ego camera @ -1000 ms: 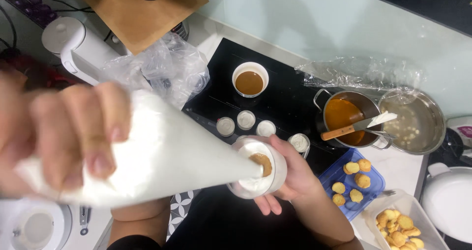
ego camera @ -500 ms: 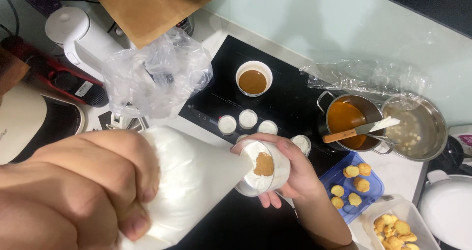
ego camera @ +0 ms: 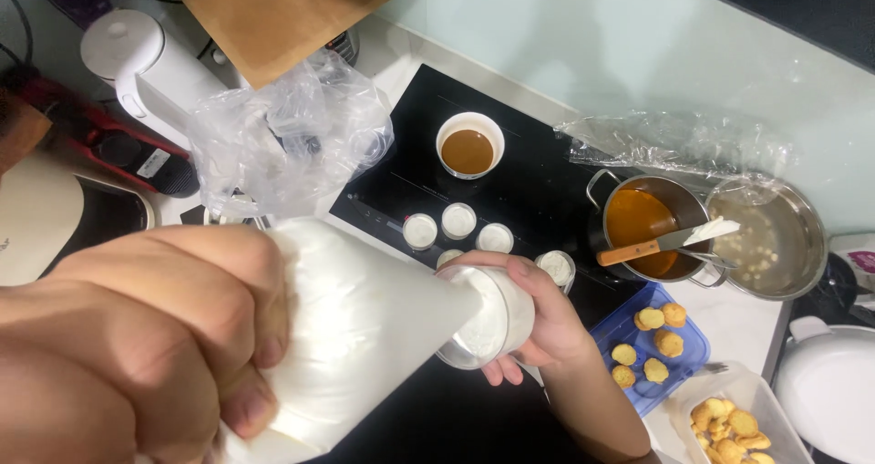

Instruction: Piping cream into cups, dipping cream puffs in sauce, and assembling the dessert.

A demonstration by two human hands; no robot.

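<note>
A black glass cooktop [ego camera: 538, 186] sits in a white countertop [ego camera: 729, 314]. Behind the cooktop rises a pale green glass backsplash [ego camera: 583, 54]. Left of the cooktop, a brown wooden board [ego camera: 273, 17] overhangs the countertop.

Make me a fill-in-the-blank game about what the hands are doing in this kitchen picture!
1. The left hand squeezes a white piping ____.
2. The right hand holds a small clear ____ full of white cream.
3. A spatula with a wooden handle rests in the pot of ____ sauce.
4. The little golden puffs lie on a ____ tray.

Missing words: bag; cup; orange; blue
</note>
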